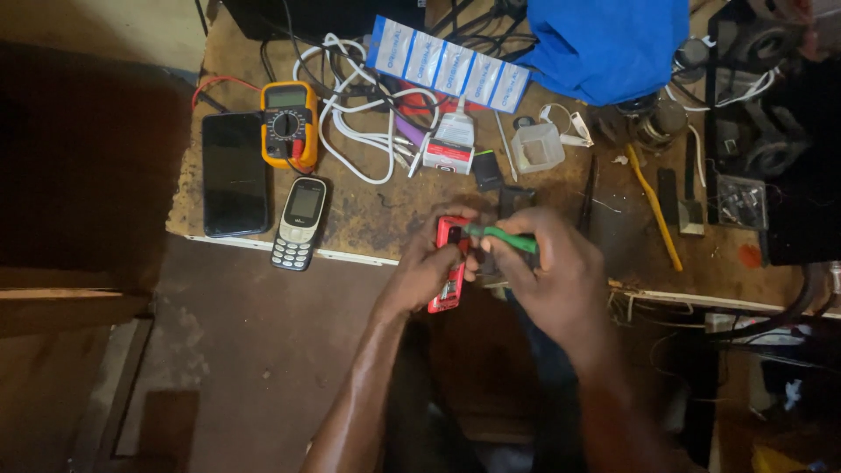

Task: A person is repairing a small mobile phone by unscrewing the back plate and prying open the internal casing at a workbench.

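My left hand (419,270) grips a small red phone (450,273), held upright over the front edge of the workbench (368,219). My right hand (547,271) holds a green-handled screwdriver (501,237), whose tip points left onto the upper part of the red phone. The fingers of both hands hide most of the phone's middle.
On the bench lie a black smartphone (234,173), a grey keypad phone (300,222), an orange multimeter (288,123), tangled white cables (359,131), a strip of blue sachets (448,67), a clear plastic box (536,146), blue cloth (604,42) and a yellow tool (655,208).
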